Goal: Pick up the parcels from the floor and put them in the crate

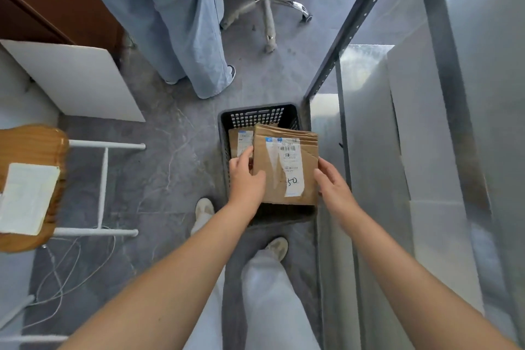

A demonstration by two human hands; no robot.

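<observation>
Here, both forearms reach forward and down over the person's own pale trouser legs and two light shoes. The left hand (245, 179) grips the left edge of a brown cardboard parcel (285, 167), thumb laid on its top face, fingers curled along the side. The right hand (332, 179) sits at the parcel's right edge, fingers spread and touching the cardboard; whether it is actually clamping cannot be told. The hands are apart, one on each side of the parcel.

The parcel lies flat over the black perforated crate (257, 116), covering most of the opening; its right edge overhangs the crate's rim. A white shipping label (287, 165) with barcodes and handwritten digits faces up. A second brown parcel (240, 142) with its own label lies lower inside the crate, at the far left, partly hidden by the first.

The crate stands on a grey marbled floor (176, 133). Just to its right rises a dark metal shelving upright (343, 37), with pale panels behind it. Left of the person: a wooden stool (31, 145) with white legs carrying a sheet of paper, and loose white cables on the floor. Further left, a white board (79, 79) leans against brown furniture. Beyond the crate stands another person in wide light-blue trousers (184, 37), and past them the chrome base of an office chair (267, 8).
</observation>
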